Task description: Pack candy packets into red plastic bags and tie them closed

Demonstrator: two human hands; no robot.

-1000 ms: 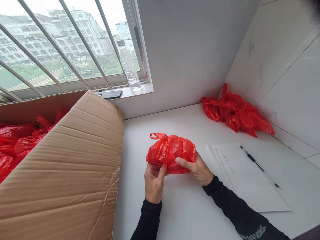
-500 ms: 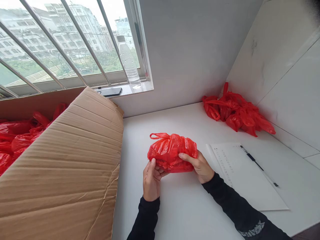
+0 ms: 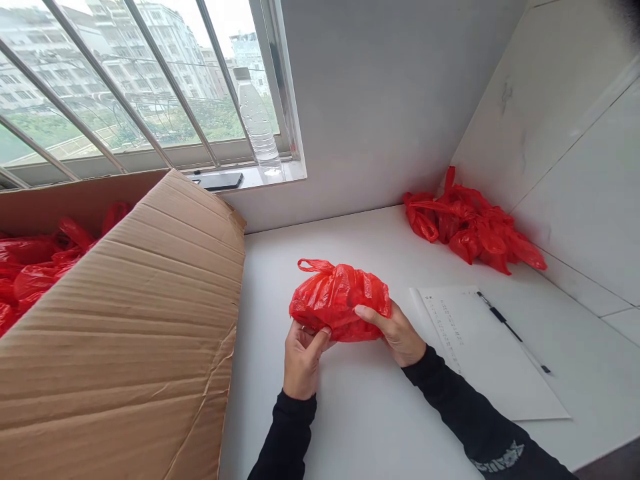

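Observation:
A red plastic bag, bulging and with a loop handle at its upper left, is held above the white table. My left hand grips its lower left edge, thumb in front and the other fingers partly hidden behind and beneath. My right hand clasps the right end, with the thumb pressed on the front and the fingers out of sight behind it. What the bag contains cannot be made out through the plastic.
At left stands a cardboard box with red bags inside. More red bags lie heaped in the far right corner. Paper with writing and a pen lie at right. The windowsill bears a bottle and a phone.
My left thumb has shifted rightward along the bag's lower edge. The bag has moved slightly up and left in view, and its left part looks fuller.

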